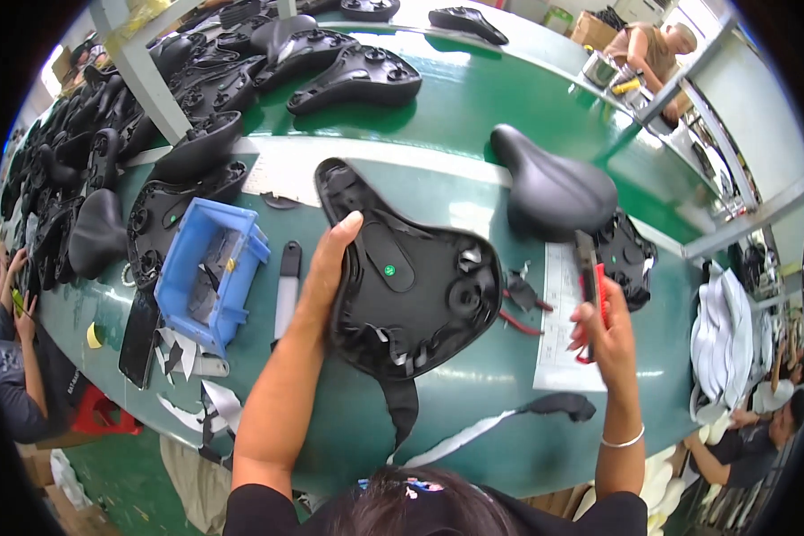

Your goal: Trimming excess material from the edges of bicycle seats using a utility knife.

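Note:
My left hand [332,255] grips the edge of an upturned black bicycle saddle [411,304], its hollow underside facing up with a green round sticker inside. A black strip of trim [402,411] hangs from the saddle's near rim. Right of the saddle and apart from it, my right hand [606,335] is closed around a red utility knife [591,286], its blade end pointing away from me. A loose black-and-white strip [500,429] lies on the green table between my forearms. Red-handled pliers [520,317] lie partly hidden beside the saddle.
A blue bin [257,255] with scraps stands left, near a black-handled blade tool [288,286] and a dark phone [140,335]. Many saddles [205,89] pile up at far left. Another saddle [558,188] sits right, above a white sheet [558,348]. Other people work around the tables.

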Tool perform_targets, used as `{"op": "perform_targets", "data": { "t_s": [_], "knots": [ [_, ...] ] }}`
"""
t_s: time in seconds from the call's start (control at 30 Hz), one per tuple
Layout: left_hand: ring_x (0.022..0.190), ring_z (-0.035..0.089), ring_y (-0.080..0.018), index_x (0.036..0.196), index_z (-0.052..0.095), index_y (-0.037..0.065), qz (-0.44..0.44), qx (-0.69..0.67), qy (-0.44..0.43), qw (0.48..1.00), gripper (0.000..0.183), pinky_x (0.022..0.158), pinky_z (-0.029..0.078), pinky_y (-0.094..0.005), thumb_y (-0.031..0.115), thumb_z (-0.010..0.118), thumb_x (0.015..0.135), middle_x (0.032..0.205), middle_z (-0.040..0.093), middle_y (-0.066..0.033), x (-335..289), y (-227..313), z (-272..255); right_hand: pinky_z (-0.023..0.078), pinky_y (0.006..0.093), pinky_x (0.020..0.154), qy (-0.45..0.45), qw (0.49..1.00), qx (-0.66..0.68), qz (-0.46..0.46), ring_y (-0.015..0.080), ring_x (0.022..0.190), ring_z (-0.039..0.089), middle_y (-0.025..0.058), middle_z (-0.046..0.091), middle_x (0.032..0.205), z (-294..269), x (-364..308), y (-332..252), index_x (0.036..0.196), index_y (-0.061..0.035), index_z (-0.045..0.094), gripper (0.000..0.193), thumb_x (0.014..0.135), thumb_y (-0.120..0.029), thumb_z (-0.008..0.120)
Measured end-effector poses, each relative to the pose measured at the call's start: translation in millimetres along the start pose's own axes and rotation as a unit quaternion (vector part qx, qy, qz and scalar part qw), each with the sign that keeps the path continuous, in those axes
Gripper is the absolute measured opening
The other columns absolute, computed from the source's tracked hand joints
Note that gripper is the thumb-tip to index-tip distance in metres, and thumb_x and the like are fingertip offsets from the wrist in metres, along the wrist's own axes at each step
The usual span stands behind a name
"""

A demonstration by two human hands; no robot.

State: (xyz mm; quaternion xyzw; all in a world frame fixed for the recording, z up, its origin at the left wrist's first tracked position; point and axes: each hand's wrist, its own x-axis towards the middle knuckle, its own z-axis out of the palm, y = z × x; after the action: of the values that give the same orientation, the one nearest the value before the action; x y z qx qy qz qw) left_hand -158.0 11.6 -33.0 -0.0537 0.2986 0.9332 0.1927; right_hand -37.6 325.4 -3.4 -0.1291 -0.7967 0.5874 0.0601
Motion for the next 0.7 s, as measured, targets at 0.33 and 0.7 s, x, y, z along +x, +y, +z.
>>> {"op": "perform_targets", "data": {
  "t_s": [0.33, 0.7],
  "knots": [
    [0.069, 0.058, -0.0096, 0.102, 0.055, -0.002, -0.126, 0.437, 0.023, 0.891, 0.035, 0.064, 0.050, -0.0233, 0.025, 0.065, 0.083, 0.086, 0.060, -0.0054, -44, 29, 31, 0.041, 0.0327, 0.043, -0.185, 0.811, -0.417, -0.367, 0.0173, 0.051, 0.047, 0.0020, 0.044, 0.064, 53, -42, -4, 0.133, -0.0251, 0.052, 0.057, 0.079, -0.008, 0.059],
    [0.076, 0.053, -0.0108, 0.103, 0.057, -0.004, 0.083, 0.453, 0.115, 0.880, 0.036, 0.071, 0.045, -0.0267, 0.025, 0.063, 0.081, 0.086, 0.059, -0.0040, -103, 10, 2, 0.047, 0.0449, 0.055, -0.159, 0.929, -0.308, -0.131, 0.0384, 0.060, 0.057, 0.0199, 0.060, 0.078, 87, -158, 19, 0.144, -0.0165, 0.031, 0.071, 0.082, -0.002, 0.062]
  ]
}}
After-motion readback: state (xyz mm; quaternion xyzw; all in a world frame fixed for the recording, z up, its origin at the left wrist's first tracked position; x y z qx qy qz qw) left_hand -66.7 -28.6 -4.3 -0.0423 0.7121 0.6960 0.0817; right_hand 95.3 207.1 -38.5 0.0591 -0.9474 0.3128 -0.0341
